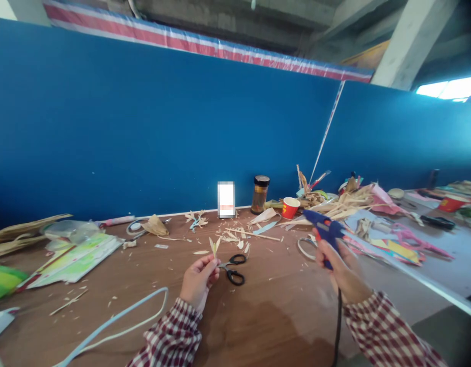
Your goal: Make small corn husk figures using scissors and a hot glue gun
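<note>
My left hand (200, 279) is closed in a pinch on a small cluster of pale, pointed corn husk pieces (215, 247), held upright over the table. Just to its right lie scissors (233, 267) with black handles, their blades partly hidden behind my fingers. My right hand (341, 265) is wrapped round a blue glue gun (324, 227), its nozzle pointing up and to the left. A dark cord (337, 326) hangs down from the glue gun's handle.
Husk scraps (241, 233) litter the brown table (258, 316). A lidded jar (260, 196) and a red paper cup (291, 208) stand near the blue partition (162, 112). Dried husks (345, 201) pile up at right. A pale looped cable (120, 313) lies front left.
</note>
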`<state>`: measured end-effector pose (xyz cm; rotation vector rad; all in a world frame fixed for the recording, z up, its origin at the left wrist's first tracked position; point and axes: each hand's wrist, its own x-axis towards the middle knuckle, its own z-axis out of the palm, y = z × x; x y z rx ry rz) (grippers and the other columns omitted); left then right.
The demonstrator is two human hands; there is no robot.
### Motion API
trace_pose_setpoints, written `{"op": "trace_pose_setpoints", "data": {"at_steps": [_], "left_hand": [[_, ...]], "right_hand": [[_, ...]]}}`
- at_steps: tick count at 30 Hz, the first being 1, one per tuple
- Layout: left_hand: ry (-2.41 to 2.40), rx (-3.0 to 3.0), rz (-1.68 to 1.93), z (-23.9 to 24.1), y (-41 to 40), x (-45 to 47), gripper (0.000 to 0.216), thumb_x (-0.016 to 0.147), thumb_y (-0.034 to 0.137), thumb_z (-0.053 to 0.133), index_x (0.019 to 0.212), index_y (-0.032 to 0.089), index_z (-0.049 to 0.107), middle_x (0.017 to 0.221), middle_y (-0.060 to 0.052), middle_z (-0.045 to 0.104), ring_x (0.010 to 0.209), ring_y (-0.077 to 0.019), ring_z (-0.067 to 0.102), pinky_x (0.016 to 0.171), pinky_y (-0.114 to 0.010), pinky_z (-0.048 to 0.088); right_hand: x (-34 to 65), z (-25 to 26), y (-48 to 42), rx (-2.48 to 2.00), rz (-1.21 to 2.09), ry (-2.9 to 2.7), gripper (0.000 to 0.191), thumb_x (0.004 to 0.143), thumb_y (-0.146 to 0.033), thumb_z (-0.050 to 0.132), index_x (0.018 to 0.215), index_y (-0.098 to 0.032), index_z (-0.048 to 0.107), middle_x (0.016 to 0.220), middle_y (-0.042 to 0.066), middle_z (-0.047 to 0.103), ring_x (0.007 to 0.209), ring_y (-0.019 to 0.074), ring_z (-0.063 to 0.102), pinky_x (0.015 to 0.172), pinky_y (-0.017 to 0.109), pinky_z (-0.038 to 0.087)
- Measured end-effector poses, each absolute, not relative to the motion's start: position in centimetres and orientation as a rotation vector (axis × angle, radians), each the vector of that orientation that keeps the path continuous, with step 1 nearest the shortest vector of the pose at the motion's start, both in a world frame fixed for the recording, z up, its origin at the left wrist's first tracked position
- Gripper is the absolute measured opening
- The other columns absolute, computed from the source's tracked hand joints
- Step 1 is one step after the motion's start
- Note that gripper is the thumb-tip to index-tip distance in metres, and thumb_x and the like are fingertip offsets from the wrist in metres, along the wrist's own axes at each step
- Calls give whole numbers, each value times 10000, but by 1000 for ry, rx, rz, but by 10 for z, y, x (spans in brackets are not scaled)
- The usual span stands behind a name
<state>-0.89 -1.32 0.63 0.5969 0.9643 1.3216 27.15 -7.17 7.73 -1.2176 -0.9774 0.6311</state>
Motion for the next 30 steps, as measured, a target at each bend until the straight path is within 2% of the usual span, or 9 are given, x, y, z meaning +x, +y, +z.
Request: {"op": "trace_pose_setpoints", "data": {"at_steps": [3,6,10,14,17,26,30], "left_hand": [[956,576,1311,8,-15,-9,95,664,100,653,755,102,626,666,-47,639,454,-41,532,417,-123,470],[977,562,1303,9,-16,-9,152,642,146,683,783,120,633,674,-28,635,443,-37,526,401,-122,463],[964,554,1298,8,-16,-8,196,600,179,718,769,125,637,601,1,611,443,-41,524,407,-124,459],[950,554,1296,5,-13,-8,221,562,185,743,743,113,639,585,-3,609,459,-41,524,437,-123,463],[973,564,1284,4,-13,-8,228,547,205,753,719,112,637,586,-2,608,465,-42,523,446,-126,464],[970,634,1255,7,-15,-7,264,522,283,757,673,104,636,567,2,594,443,-42,496,418,-136,418],[977,663,1241,7,-15,-7,253,541,286,743,689,108,640,575,4,595,447,-44,492,418,-139,406]], "right_hand": [[237,67,-83,-1155,1009,-1028,325,769,-404,517,1002,-178,526,584,-36,451,460,79,397,401,185,326],[208,50,-92,-1109,1200,-1148,322,816,-406,450,1029,-171,504,676,0,491,563,105,459,475,208,389],[180,35,-93,-1124,1183,-1328,341,843,-437,378,969,-147,504,600,-19,445,506,94,410,462,205,358],[165,31,-85,-1123,1160,-1413,381,849,-476,319,722,-153,474,546,-30,410,438,76,373,419,195,317],[159,30,-80,-1150,1107,-1469,384,858,-458,313,642,-162,430,526,-37,391,427,68,357,416,188,309],[159,24,-73,-1198,1118,-1450,411,858,-482,287,868,-146,523,543,-38,400,430,81,371,401,187,312],[158,25,-73,-1201,1101,-1487,410,861,-473,291,874,-140,530,542,-35,401,432,83,370,406,190,314]]}}
